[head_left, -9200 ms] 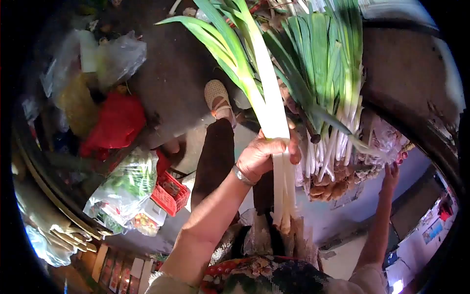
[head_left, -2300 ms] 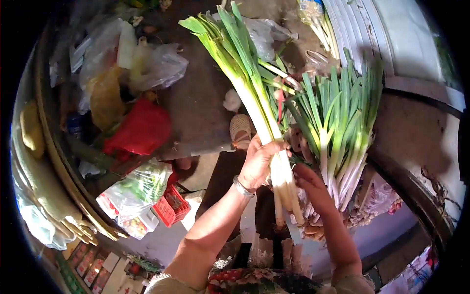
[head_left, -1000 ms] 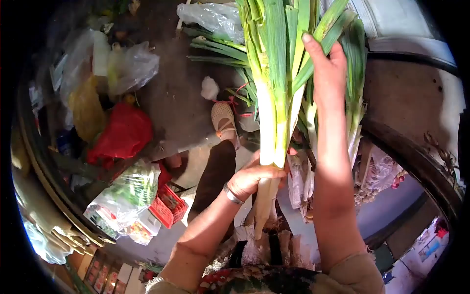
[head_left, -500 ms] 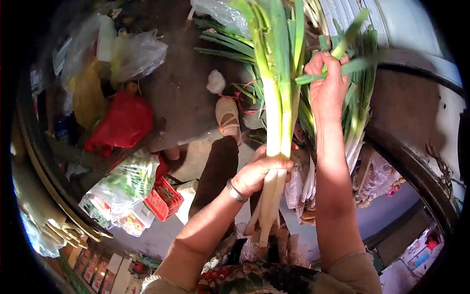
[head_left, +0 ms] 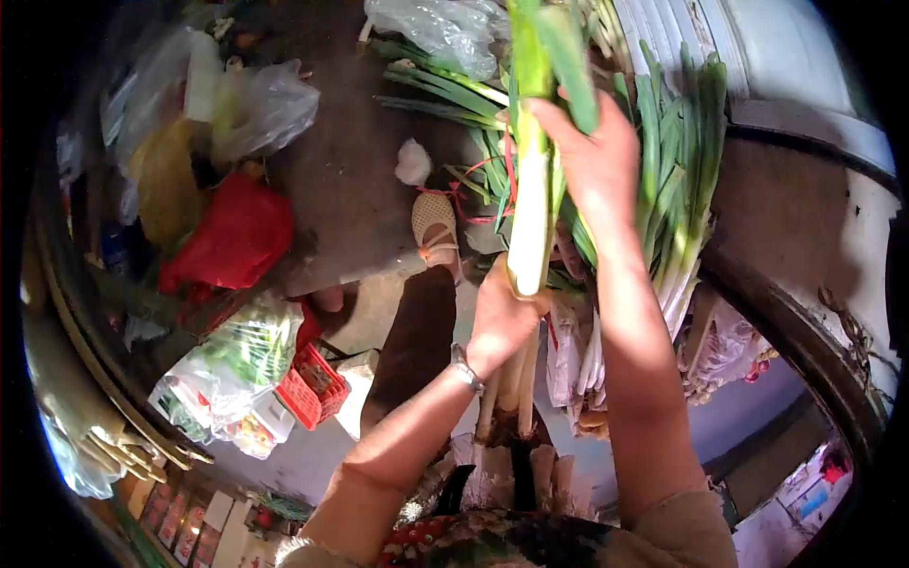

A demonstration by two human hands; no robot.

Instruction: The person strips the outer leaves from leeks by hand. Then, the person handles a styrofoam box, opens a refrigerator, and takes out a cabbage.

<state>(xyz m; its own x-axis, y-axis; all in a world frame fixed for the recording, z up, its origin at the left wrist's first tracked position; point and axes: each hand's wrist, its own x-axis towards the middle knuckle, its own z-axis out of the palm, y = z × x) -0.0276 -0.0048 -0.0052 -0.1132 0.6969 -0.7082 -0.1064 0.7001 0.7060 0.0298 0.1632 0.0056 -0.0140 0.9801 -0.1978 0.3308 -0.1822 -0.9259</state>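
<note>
My left hand (head_left: 505,317) is wrapped round the white lower stalks of a bunch of long green onions (head_left: 530,222), held upright in front of me. Below that hand, the pale root ends hang down. Higher up, my right hand (head_left: 606,156) closes around the bunch where white turns green, its thumb across the stalks. A broad green leaf (head_left: 571,71), smeared by motion, lies against this hand; the fingers behind the stalks are hidden. To the right of my right forearm stand more green onions (head_left: 677,199). Another pile of green onions (head_left: 440,95) lies on the floor beyond.
A red bag (head_left: 232,232) and clear plastic bags (head_left: 270,109) lie to the left. Nearer sit a bag of green vegetables (head_left: 241,355) and a red plastic basket (head_left: 312,386). A red string (head_left: 459,201) lies by my shoe (head_left: 434,222). A dark curved edge (head_left: 795,331) runs along the right.
My right hand has moved left from beside the bunch onto its upper stalks. The loose green leaf it held out to the right no longer shows there. My left hand still grips the stalks.
</note>
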